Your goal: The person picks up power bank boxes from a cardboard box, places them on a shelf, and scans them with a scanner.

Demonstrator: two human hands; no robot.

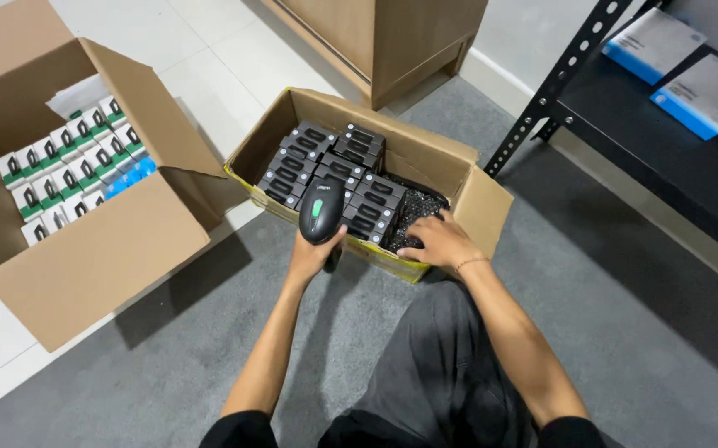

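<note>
While the left hand (309,253) grips a black handheld barcode scanner (322,209) over the small cardboard box (425,153), the right hand (435,241) rests its loosely curled, empty fingers on the dark packets (326,166), most still packed in rows.

I sit on a grey carpet (624,348) that covers the near floor, with pale floor tiles (168,33) beyond its edge. An open cardboard box (425,149) of small black packages rests on the carpet in front of me, and a larger open carton (85,265) of white and green packets stands to my left, partly on tile, partly on carpet. A wooden cabinet (409,41) and a black metal rack (558,83) stand farther back.
</note>
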